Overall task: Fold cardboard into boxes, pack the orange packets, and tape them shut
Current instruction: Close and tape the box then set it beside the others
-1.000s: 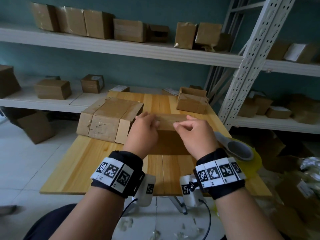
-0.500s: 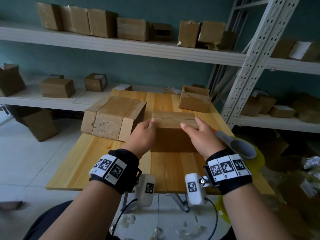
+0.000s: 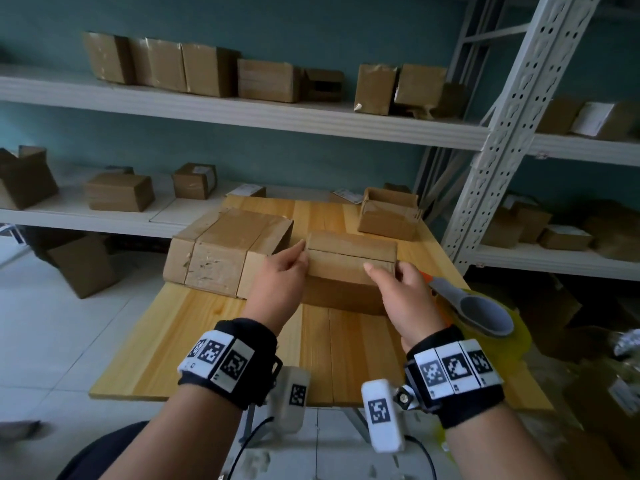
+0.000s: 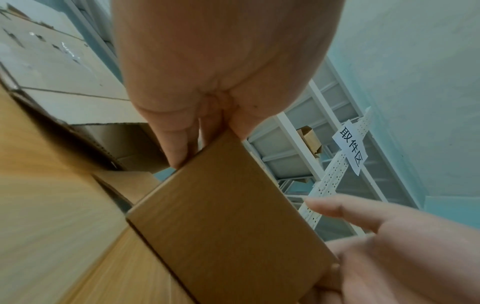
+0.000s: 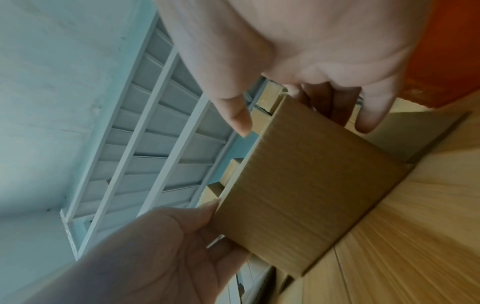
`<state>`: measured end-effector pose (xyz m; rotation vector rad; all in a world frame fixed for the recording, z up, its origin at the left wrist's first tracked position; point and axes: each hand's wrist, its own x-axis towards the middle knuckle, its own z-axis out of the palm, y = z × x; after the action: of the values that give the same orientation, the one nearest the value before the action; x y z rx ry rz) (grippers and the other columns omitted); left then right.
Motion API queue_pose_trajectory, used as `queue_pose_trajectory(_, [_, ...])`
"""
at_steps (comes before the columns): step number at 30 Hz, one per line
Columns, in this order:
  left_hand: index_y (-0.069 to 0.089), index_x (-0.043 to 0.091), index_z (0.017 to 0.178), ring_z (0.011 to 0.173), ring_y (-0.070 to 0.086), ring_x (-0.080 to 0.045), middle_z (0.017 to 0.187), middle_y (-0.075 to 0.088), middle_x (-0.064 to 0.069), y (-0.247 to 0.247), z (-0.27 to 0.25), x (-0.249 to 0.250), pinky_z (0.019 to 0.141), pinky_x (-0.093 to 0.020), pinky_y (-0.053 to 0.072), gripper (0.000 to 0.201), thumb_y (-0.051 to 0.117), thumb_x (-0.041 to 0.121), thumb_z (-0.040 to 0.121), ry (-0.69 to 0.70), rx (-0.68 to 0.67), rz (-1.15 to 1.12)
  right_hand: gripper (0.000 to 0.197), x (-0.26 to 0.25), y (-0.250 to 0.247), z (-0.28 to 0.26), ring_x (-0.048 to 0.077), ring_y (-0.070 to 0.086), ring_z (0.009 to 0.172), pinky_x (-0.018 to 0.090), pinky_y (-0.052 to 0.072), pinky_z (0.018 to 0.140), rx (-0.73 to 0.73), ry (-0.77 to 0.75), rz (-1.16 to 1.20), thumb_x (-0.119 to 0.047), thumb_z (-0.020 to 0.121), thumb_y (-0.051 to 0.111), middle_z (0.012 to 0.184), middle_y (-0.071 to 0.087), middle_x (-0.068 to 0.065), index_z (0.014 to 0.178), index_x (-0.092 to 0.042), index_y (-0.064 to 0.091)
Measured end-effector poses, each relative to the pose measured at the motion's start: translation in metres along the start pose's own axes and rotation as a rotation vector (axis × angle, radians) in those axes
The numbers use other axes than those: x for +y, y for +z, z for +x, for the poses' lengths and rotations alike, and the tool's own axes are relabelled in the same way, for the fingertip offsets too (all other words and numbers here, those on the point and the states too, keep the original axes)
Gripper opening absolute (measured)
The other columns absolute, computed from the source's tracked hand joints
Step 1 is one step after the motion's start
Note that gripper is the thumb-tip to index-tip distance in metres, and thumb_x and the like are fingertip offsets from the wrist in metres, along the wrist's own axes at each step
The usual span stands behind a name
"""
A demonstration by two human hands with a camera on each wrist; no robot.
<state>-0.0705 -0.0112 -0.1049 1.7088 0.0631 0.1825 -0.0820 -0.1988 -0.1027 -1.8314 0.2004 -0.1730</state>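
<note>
Here we are at the folding stage: a small cardboard box [image 3: 349, 261] stands on the wooden table [image 3: 214, 327], its two top flaps brought down to meet along a seam, and both hands are on it. The left hand [image 3: 277, 282] sits at the box's left end, fingers fairly straight and laid along that end with the thumb up near the top corner, more a steadying press than a squeeze. The right hand [image 3: 401, 292] is at the box's right end, thumb lying on the near flap, fingers wrapped round the end wall, so that one does look like a grip. From the wrist views the near wall of the box faces each palm and the fingers reach past its far corner. I can see no tape across that seam, and no orange packets anywhere I can be sure of, so whether this is the bottom or the lid being closed, I cannot tell. Just right of the box, behind the right hand, lies the tape dispenser [image 3: 481, 306] with its grey handle. My guess is the next move wants one hand holding those flaps flat while the other goes for it. Left of the box sits a stack of flat cardboard [image 3: 228, 251].
</note>
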Motion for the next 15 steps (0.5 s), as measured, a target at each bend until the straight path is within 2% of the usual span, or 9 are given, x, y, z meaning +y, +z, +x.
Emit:
queue_pose_trajectory(2, [0.066, 0.027, 0.143, 0.127, 0.061, -0.018, 0.133, 0.068, 0.008, -0.003, 0.001, 0.002, 0.115, -0.048, 0.049, 0.036, 0.057, 0.035, 0.109, 0.001, -0.001, -0.093, 0.032, -0.001, -0.002, 0.000, -0.002, 0.053, 0.092, 0.022, 0.039, 0.072, 0.075, -0.039, 0.017, -0.055, 0.101, 0.060, 0.105, 0.060, -0.016, 0.119, -0.031, 0.050])
queue_pose_trajectory(4, [0.080, 0.028, 0.119, 0.113, 0.071, -0.022, 0.115, 0.079, 0.000, -0.003, -0.001, 0.005, 0.108, -0.049, 0.056, 0.026, 0.064, 0.042, 0.105, 0.056, 0.029, -0.179, 0.037, -0.001, -0.007, 0.002, 0.003, 0.056, 0.092, 0.024, 0.041, 0.072, 0.165, -0.107, -0.027, -0.059, 0.100, 0.059, 0.103, 0.060, -0.013, 0.116, -0.026, 0.054])
queue_pose_trajectory(5, [0.082, 0.027, 0.114, 0.110, 0.073, -0.020, 0.110, 0.081, 0.001, -0.003, -0.002, 0.005, 0.105, -0.048, 0.058, 0.026, 0.068, 0.045, 0.102, 0.091, 0.060, -0.216, 0.040, 0.000, -0.009, 0.002, 0.007, 0.058, 0.094, 0.025, 0.043, 0.073, 0.209, -0.159, -0.066, -0.059, 0.099, 0.060, 0.104, 0.062, -0.010, 0.115, -0.022, 0.059])
queue_pose_trajectory(6, [0.082, 0.025, 0.115, 0.110, 0.074, -0.015, 0.110, 0.081, 0.005, -0.002, -0.003, 0.005, 0.104, -0.046, 0.059, 0.028, 0.071, 0.045, 0.099, 0.120, 0.091, -0.246, 0.040, 0.000, -0.012, 0.002, 0.009, 0.059, 0.095, 0.024, 0.043, 0.073, 0.230, -0.200, -0.107, -0.057, 0.098, 0.063, 0.102, 0.063, -0.009, 0.114, -0.020, 0.062])
queue_pose_trajectory(8, [0.080, 0.022, 0.122, 0.111, 0.073, -0.005, 0.113, 0.080, 0.010, -0.001, -0.006, 0.005, 0.102, -0.037, 0.060, 0.031, 0.076, 0.039, 0.096, 0.169, 0.137, -0.271, 0.036, 0.002, -0.015, 0.001, 0.004, 0.060, 0.091, 0.019, 0.043, 0.070, 0.227, -0.247, -0.137, -0.053, 0.095, 0.069, 0.097, 0.065, -0.013, 0.109, -0.020, 0.064])
queue_pose_trajectory(9, [0.079, 0.021, 0.125, 0.110, 0.072, -0.001, 0.114, 0.080, 0.012, 0.000, -0.007, 0.005, 0.101, -0.032, 0.060, 0.031, 0.076, 0.035, 0.097, 0.202, 0.156, -0.263, 0.036, 0.003, -0.016, 0.000, 0.002, 0.062, 0.091, 0.019, 0.046, 0.071, 0.224, -0.269, -0.127, -0.053, 0.093, 0.073, 0.096, 0.067, -0.013, 0.107, -0.020, 0.067])
queue_pose_trajectory(11, [0.078, 0.020, 0.127, 0.114, 0.070, 0.004, 0.118, 0.078, 0.014, 0.001, -0.006, 0.005, 0.101, -0.024, 0.058, 0.029, 0.074, 0.029, 0.099, 0.265, 0.201, -0.235, 0.037, 0.004, -0.018, -0.001, 0.006, 0.067, 0.094, 0.028, 0.055, 0.079, 0.241, -0.307, -0.085, -0.055, 0.085, 0.080, 0.095, 0.073, -0.010, 0.101, -0.023, 0.072])
queue_pose_trajectory(14, [0.078, 0.023, 0.126, 0.128, 0.061, 0.002, 0.138, 0.069, 0.012, -0.002, -0.002, 0.004, 0.108, -0.024, 0.053, 0.029, 0.074, 0.033, 0.099, 0.279, 0.240, -0.147, 0.033, 0.005, -0.017, -0.001, 0.007, 0.073, 0.093, 0.037, 0.061, 0.083, 0.279, -0.366, -0.021, -0.052, 0.076, 0.089, 0.093, 0.078, -0.011, 0.093, -0.029, 0.073])
queue_pose_trajectory(15, [0.078, 0.024, 0.126, 0.126, 0.062, 0.002, 0.136, 0.070, 0.012, -0.004, -0.001, 0.002, 0.107, -0.027, 0.054, 0.031, 0.073, 0.037, 0.098, 0.259, 0.241, -0.113, 0.030, 0.004, -0.016, -0.002, 0.005, 0.073, 0.094, 0.035, 0.062, 0.083, 0.293, -0.394, -0.019, -0.049, 0.076, 0.091, 0.093, 0.077, -0.013, 0.092, -0.033, 0.071])
